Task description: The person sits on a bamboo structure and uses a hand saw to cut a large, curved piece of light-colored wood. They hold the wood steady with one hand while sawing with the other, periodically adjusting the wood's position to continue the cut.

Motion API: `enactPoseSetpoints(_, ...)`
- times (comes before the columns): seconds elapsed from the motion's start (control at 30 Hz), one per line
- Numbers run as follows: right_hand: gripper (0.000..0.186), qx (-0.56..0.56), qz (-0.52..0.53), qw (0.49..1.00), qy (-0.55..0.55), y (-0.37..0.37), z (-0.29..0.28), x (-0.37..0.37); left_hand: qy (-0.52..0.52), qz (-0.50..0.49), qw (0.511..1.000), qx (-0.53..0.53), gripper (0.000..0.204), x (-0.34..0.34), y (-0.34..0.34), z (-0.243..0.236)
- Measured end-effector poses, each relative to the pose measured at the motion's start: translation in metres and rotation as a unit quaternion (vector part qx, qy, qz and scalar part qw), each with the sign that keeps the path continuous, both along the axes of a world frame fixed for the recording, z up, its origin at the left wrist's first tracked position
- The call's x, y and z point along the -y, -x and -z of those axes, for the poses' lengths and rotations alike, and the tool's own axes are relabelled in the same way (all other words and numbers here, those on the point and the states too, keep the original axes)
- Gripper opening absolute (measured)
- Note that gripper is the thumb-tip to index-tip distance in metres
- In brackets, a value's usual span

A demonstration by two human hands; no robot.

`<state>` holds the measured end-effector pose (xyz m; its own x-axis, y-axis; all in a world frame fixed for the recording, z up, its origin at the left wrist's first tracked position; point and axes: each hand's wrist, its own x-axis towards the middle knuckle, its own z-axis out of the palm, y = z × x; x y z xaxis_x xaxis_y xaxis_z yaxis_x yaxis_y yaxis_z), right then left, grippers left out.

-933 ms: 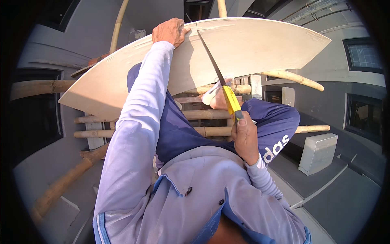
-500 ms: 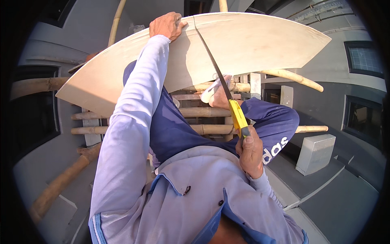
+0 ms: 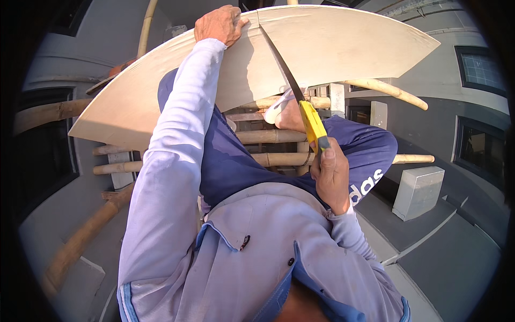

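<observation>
A pale, thin board lies across my raised legs at the top of the picture, with a short cut line running in from its far edge. My left hand grips that edge left of the cut, fingers curled over it. My right hand is closed on the yellow-and-grey handle of a handsaw, whose dark blade slants up over the board to the cut line. My bare foot in a white sandal shows under the board.
Bamboo poles form a scaffold beneath me, with more poles sticking out right and lower left. Grey walls surround me, with dark windows on both sides and a pale box-like block on a lower right ledge.
The saw first drew back toward me, its tip leaving the far edge, then moved slightly forward again. The board and my left hand appear a little higher in the picture.
</observation>
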<state>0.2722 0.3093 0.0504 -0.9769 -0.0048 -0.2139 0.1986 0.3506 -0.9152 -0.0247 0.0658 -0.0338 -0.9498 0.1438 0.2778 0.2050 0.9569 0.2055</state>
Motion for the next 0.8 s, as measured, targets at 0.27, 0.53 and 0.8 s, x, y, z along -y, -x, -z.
enactPoseSetpoints(0.27, 0.046, -0.046, -0.032, 0.997, -0.044, 0.015, 0.010, 0.006, -0.023, -0.018, 1.000, 0.007, 0.040, 0.004, 0.017, 0.009)
enactPoseSetpoints(0.53, 0.048, -0.085, 0.108, 0.988, -0.069, 0.053, 0.000, -0.036, 0.000, -0.002, 1.000, 0.015, 0.041, 0.001, 0.024, 0.012)
enactPoseSetpoints(0.8, 0.052, -0.001, 0.017, 1.000, 0.004, -0.015, -0.028, -0.020, 0.032, 0.003, 0.998, 0.055, 0.041, -0.006, 0.014, -0.008)
